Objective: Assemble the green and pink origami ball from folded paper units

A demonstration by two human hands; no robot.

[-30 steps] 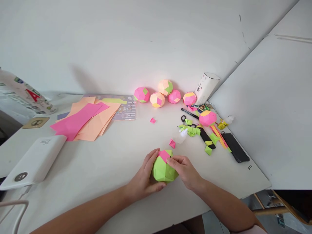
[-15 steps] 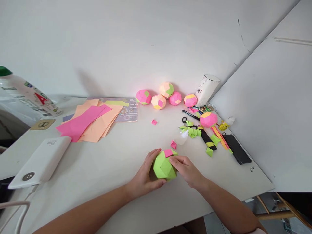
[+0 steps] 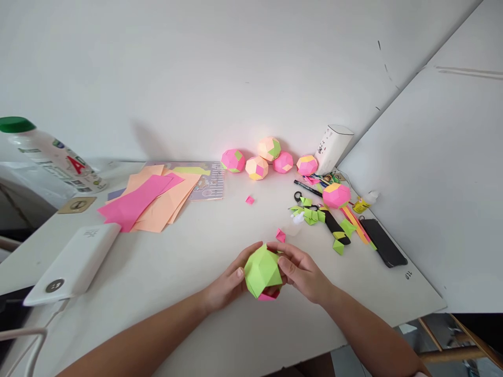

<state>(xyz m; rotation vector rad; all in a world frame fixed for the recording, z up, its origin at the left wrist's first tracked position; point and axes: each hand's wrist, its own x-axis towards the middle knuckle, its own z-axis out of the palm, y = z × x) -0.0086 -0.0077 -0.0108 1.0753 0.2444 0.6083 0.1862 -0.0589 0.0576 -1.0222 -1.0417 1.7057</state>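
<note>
A green folded-paper ball (image 3: 262,269) with a pink patch low on its near side is held just above the table between both hands. My left hand (image 3: 231,280) cups its left side, thumb on the near face. On the right, my right hand (image 3: 301,269) grips it with thumb and forefinger, the other fingers partly hidden behind and beneath. An opening seems to show at its lower edge. Just beyond the ball lies a small pink folded-paper piece (image 3: 280,235), and farther back a second pink piece (image 3: 250,200). A small clear bottle with a white tip (image 3: 297,218) lies close by.
Finished paper balls (image 3: 257,167) line the wall. Scissors (image 3: 297,196), green folded pieces (image 3: 313,216), a cutter (image 3: 336,228), a yellow glue bottle (image 3: 364,202) and a black phone (image 3: 383,242) lie right. Leftward are paper sheets (image 3: 157,209), a white power bank (image 3: 74,264) and a tilted bottle (image 3: 55,157).
The green ball has been turned in my hands, so its pink patch moved from the top to the underside. My right hand has shifted its grip around the side. The view has moved slightly.
</note>
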